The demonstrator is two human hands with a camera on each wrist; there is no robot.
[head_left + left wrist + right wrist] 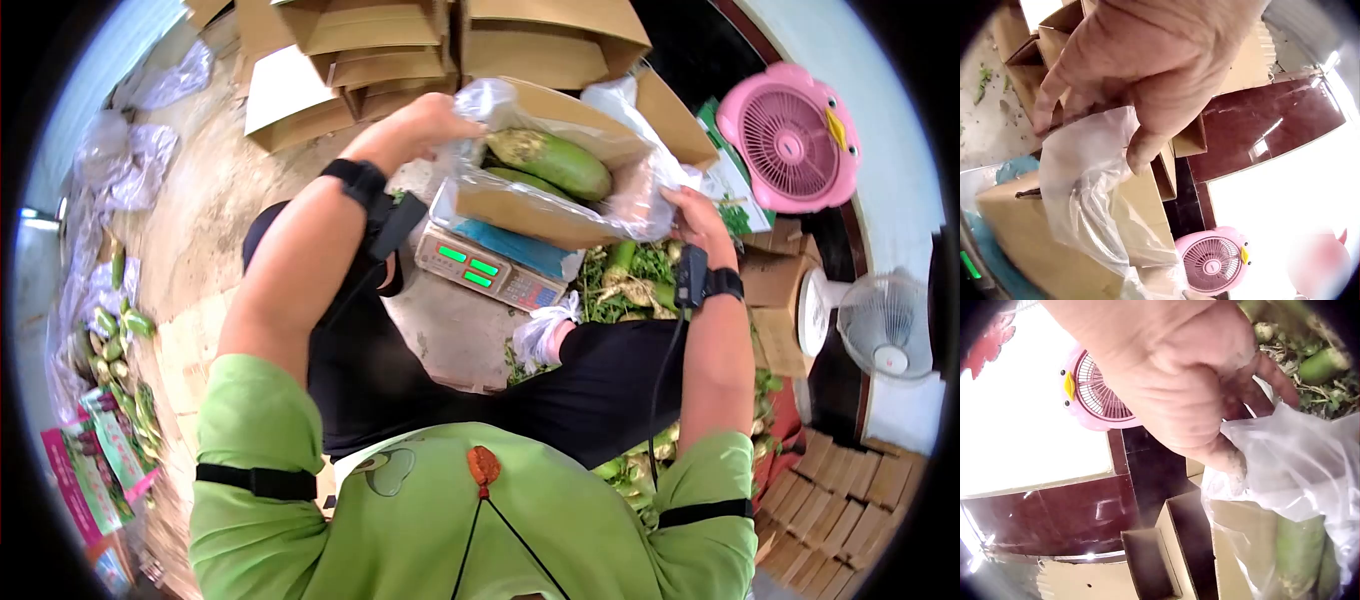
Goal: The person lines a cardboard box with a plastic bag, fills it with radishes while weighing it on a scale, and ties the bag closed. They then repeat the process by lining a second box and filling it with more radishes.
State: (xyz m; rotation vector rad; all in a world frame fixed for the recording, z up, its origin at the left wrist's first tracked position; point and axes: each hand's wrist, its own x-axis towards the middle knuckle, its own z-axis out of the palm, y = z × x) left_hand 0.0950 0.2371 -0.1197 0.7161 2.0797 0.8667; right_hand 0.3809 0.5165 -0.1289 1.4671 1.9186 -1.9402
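A cardboard box [530, 218] lined with a clear plastic bag [487, 100] sits over a digital scale [490, 275] with lit green displays. Inside lie large green radishes [560, 163], also visible through the bag in the right wrist view. At the box's left end my left hand [428, 125] pinches the bag's edge between thumb and fingers. On the opposite end, my right hand [702, 220] grips the other side of the bag, its thumb [1229, 469] pressed on the plastic.
Cardboard boxes [375, 65] are stacked behind. A pink fan [788, 140] and a white fan [885, 325] stand to the right. Leafy radishes [625, 270] lie beside the scale. More vegetables [115, 345] and loose plastic [140, 165] are on the floor at left.
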